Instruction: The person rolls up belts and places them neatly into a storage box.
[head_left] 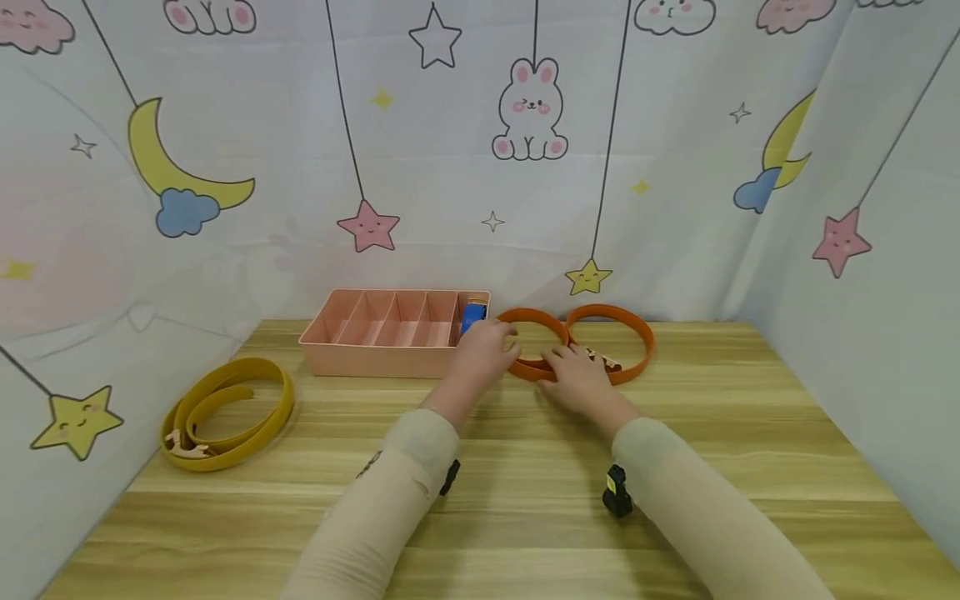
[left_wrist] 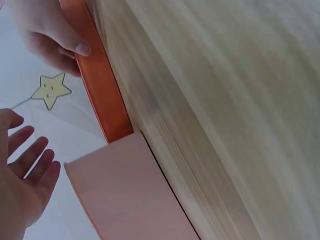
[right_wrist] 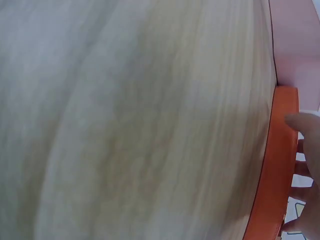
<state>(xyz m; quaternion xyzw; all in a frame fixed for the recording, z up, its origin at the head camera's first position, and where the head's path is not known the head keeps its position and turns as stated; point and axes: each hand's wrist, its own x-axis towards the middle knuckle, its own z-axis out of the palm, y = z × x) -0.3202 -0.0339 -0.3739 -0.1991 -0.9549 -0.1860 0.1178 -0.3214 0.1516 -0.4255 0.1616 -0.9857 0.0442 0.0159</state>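
An orange belt [head_left: 639, 321] stands on its edge in two joined loops beside the pink box. My right hand [head_left: 583, 379] pinches its near side, with the thumb [right_wrist: 300, 122] in front of the strap and the fingers behind it. Next to the box's right end is my left hand [head_left: 483, 354], its fingers loosely spread and nothing held, as the left wrist view shows. The pink divided box [head_left: 382, 362] has a blue item [head_left: 473, 316], partly hidden, in its rightmost compartment. Part of the belt's gold-toned buckle [head_left: 603, 358] shows beyond my right hand.
At the left of the wooden table [head_left: 525, 525] a yellow belt [head_left: 281, 408] lies loosely coiled, its metal buckle facing me. A patterned cloth [head_left: 450, 150] hangs behind the table and along both sides.
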